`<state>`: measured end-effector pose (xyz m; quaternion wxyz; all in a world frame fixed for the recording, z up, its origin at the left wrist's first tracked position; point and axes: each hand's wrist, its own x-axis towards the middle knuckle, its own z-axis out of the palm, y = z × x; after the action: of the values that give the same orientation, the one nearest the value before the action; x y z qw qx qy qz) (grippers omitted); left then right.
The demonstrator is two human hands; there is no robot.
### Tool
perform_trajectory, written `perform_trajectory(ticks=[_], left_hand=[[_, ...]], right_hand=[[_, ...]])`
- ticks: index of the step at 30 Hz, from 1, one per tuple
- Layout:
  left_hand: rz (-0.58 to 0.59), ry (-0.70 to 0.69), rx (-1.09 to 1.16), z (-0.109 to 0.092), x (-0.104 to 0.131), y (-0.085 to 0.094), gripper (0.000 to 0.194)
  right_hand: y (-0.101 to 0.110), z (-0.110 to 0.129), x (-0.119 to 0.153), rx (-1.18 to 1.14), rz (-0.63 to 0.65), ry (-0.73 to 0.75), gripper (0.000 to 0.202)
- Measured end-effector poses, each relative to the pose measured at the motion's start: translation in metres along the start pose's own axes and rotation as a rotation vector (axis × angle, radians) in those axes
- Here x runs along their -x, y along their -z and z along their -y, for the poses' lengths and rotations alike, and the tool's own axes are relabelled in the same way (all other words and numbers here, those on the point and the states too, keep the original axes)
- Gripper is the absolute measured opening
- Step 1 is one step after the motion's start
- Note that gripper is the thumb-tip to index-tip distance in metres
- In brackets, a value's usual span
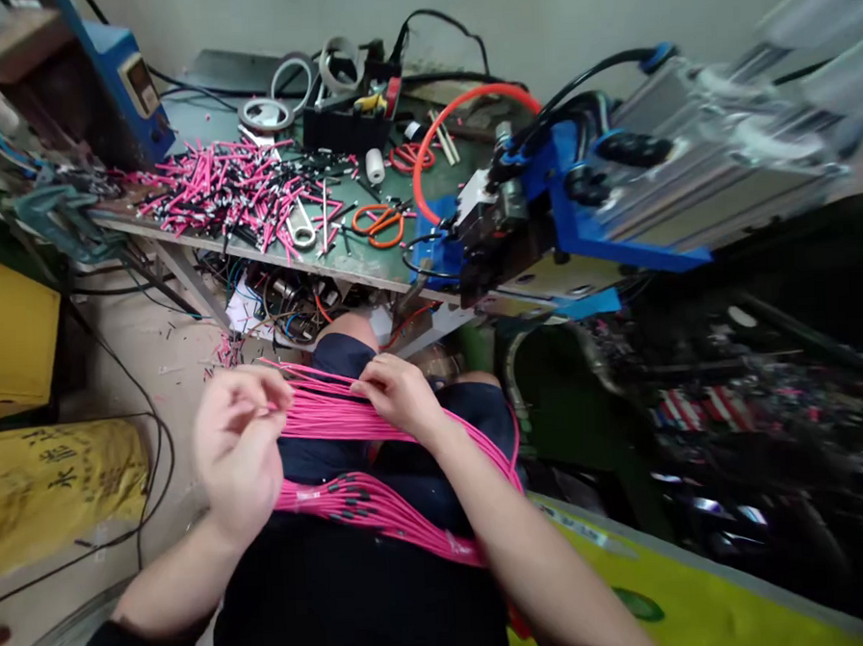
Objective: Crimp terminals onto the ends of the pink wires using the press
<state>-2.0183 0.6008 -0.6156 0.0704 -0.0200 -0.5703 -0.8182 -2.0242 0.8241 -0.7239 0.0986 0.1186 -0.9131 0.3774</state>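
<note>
A bundle of long pink cables lies across the lap and loops round at the right. My right hand pinches at the top strands, where a black length shows beside the pink. At the bundle's left end, my left hand is raised with thumb and fingers closed, a bit of pink cable showing at its fingertips; blur hides the detail. Nearer the body runs the bundle's other stretch, with dark sleeves or marks along it and clear tape around it.
On the bench lie a heap of pink and black cable offcuts, orange-handled scissors, tape rolls and a black box. A blue-mounted pneumatic machine juts out at right. A yellow sack sits at left.
</note>
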Motion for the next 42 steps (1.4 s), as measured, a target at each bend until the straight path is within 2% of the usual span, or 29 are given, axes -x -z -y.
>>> perform_trajectory(ticks=[3,5,7,9,12,16,19,21,25,28,31,34,38,42], left_hand=[[0.018,0.184,0.017,0.044,-0.004,-0.014,0.017],[0.042,0.278,-0.065,0.07,-0.005,-0.023,0.012],[0.083,0.327,-0.13,0.086,-0.006,-0.034,0.009],[0.139,0.318,-0.14,0.091,-0.007,-0.047,0.022],[0.205,0.256,-0.143,0.086,-0.01,-0.066,0.033],[0.229,0.183,-0.147,0.075,-0.012,-0.086,0.028],[0.301,0.215,-0.149,0.071,-0.01,-0.097,0.025],[0.374,0.252,-0.147,0.069,-0.007,-0.105,0.025],[0.584,0.313,-0.138,0.063,0.005,-0.117,0.025],[0.684,0.363,-0.153,0.06,0.015,-0.121,0.027],[0.715,0.376,-0.208,0.059,0.022,-0.121,0.027],[0.716,0.303,-0.286,0.059,0.024,-0.121,0.026],[0.738,0.222,-0.322,0.058,0.022,-0.121,0.023],[0.696,0.252,-0.328,0.059,0.02,-0.119,0.025]], right_hand=[[0.007,0.0,0.01,-0.068,-0.245,0.01,0.025],[0.012,0.003,0.017,-0.165,-0.357,-0.065,0.024],[0.015,0.005,0.025,-0.288,-0.388,-0.178,0.022],[0.016,0.007,0.032,-0.402,-0.37,-0.257,0.023],[0.017,0.011,0.045,-0.524,-0.36,-0.293,0.025],[0.025,0.015,0.062,-0.601,-0.346,-0.285,0.032],[0.042,0.017,0.067,-0.601,-0.337,-0.234,0.027],[0.058,0.019,0.066,-0.6,-0.386,-0.211,0.019],[0.087,0.028,0.056,-0.756,-0.499,-0.219,0.024],[0.098,0.033,0.051,-0.875,-0.532,-0.183,0.015],[0.1,0.035,0.052,-0.862,-0.581,-0.179,0.006],[0.098,0.034,0.055,-0.921,-0.577,-0.229,0.013],[0.095,0.033,0.056,-1.135,-0.531,-0.317,0.021],[0.097,0.035,0.056,-1.065,-0.509,-0.366,0.02]])
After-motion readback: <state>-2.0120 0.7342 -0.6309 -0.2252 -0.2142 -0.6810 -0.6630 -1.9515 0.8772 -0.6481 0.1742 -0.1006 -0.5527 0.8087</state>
